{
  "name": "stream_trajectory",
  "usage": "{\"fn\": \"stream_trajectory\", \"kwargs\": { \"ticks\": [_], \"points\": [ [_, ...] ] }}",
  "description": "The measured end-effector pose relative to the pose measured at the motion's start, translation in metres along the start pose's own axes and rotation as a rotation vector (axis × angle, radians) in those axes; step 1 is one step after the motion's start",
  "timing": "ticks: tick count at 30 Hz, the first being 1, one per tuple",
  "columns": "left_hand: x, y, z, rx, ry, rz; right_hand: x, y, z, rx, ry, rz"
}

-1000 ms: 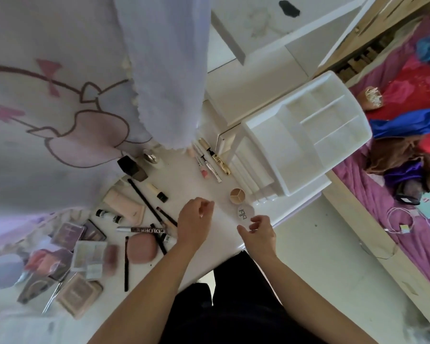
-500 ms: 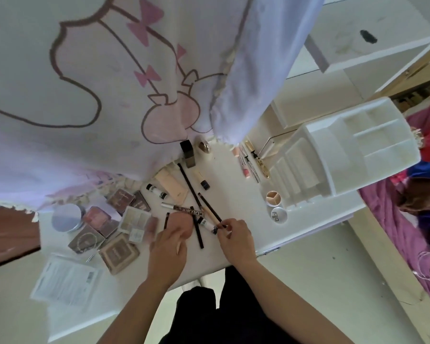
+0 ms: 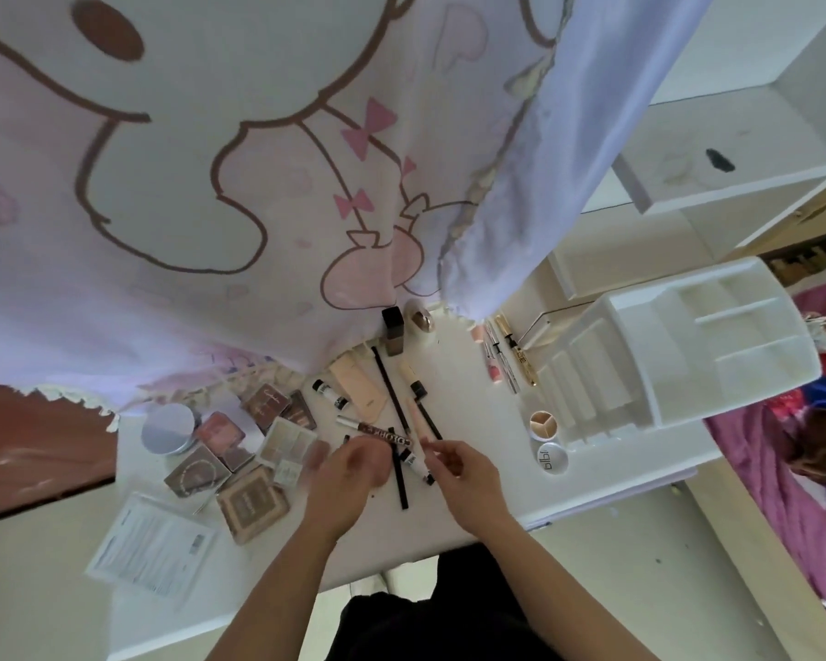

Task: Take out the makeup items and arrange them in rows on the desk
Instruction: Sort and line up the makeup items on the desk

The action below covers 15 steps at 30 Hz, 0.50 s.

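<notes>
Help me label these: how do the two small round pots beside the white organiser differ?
Sectioned pot: beige fills split by dividers; lettered pot: white face, dark print. The lettered pot lies nearer the desk edge than the sectioned pot. Both are round, similarly sized.

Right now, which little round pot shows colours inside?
The round pot nearer the white organizer: beige sections show inside. The lettered one beside it shows none.

Cartoon-print curtain (image 3: 258,112), printed paper sheet (image 3: 153,548)
</notes>
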State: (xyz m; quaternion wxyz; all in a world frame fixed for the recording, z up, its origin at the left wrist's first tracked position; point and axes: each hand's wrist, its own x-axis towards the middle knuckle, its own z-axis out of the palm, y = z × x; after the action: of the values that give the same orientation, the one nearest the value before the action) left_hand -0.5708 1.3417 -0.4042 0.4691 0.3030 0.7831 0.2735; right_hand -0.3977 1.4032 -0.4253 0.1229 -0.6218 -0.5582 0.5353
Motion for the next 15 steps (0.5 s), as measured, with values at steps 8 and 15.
{"fn": "stream_trajectory", "kwargs": {
  "ticks": [8,15],
  "points": [
    [-0.018,0.097,-0.042,-0.834,-0.034,0.096,-0.041,-0.097,-0.036,0.317,-0.142,-0.164],
    [-0.046,0.142,-0.061,-1.063,-0.11,0.197,-0.079,-0.15,-0.058,0.453,-0.236,-0.122]
  ]
}}
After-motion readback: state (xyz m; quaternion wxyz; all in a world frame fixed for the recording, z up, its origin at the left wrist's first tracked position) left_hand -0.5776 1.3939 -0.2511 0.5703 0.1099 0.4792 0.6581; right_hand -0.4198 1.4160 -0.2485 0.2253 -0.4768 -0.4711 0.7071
